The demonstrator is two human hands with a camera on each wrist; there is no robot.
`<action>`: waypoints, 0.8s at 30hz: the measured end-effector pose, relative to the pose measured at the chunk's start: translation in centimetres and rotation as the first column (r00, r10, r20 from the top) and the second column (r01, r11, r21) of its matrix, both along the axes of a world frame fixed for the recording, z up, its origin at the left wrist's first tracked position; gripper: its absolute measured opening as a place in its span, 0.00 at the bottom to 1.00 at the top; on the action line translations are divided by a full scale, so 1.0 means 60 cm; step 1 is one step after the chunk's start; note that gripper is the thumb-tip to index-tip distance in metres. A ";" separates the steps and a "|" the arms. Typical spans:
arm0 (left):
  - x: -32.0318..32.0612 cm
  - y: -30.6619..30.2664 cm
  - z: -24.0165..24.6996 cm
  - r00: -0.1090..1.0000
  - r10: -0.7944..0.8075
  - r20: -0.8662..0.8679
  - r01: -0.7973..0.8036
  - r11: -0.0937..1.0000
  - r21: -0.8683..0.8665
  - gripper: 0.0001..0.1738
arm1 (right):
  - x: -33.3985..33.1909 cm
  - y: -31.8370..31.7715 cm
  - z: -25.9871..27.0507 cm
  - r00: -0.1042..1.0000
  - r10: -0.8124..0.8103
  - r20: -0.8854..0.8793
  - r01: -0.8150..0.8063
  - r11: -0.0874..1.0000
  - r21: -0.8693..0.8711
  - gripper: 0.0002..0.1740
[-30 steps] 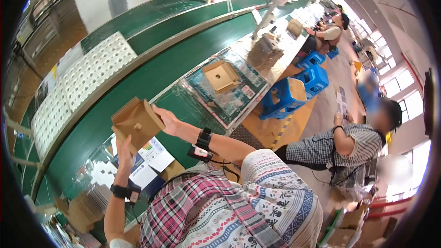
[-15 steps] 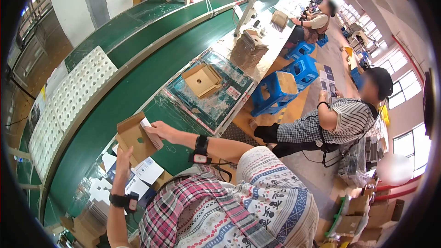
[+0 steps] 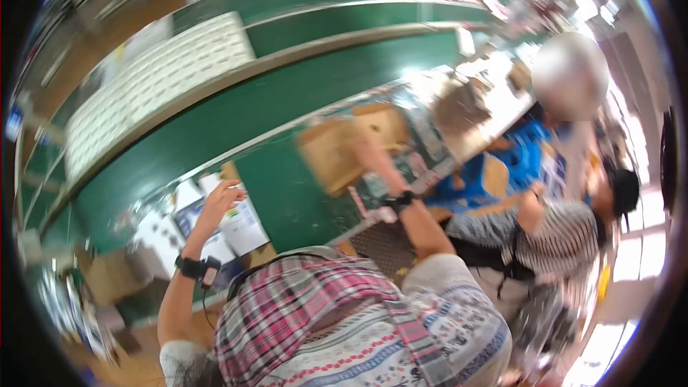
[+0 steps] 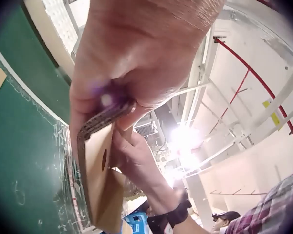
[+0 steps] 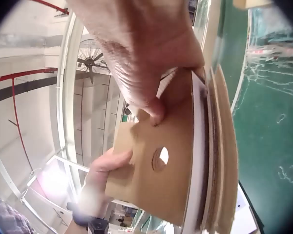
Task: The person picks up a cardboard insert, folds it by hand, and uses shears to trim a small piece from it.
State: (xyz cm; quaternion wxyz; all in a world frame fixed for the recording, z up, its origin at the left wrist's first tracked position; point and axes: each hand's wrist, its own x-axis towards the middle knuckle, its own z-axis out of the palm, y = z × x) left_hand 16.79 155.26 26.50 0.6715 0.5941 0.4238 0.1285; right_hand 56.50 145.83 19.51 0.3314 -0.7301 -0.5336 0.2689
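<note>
In the head view my right hand (image 3: 367,149), blurred, grips a brown cardboard tray (image 3: 326,156) over the right part of the bench. A second cardboard tray (image 3: 383,123) lies just behind it. My left hand (image 3: 219,204) is apart from both there, fingers loosely bent above white-and-blue printed sheets (image 3: 245,228). The wrist views show a different instant, with both hands on the cardboard. In the right wrist view my right hand (image 5: 146,48) holds the tray (image 5: 146,180), which has a round hole and a white layer along its side. The left thumb (image 5: 115,161) lies against it.
A green conveyor (image 3: 287,64) runs behind the bench, with white perforated panels (image 3: 158,79) beyond it. Folded cardboard (image 3: 118,272) stands at the left. Blue stools (image 3: 469,175) are off the bench's right edge, and a person in a striped top (image 3: 566,222) stands there.
In the head view the right hand has carried the cardboard tray rightward to beside the other tray. The left hand has let go and stays above the printed sheets. The head view has swung.
</note>
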 end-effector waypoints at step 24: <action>-0.337 -0.103 -0.259 0.466 0.796 -0.385 -0.060 0.463 0.884 0.32 | 0.158 -0.004 0.030 0.845 -0.368 0.388 0.324 0.930 0.175 0.16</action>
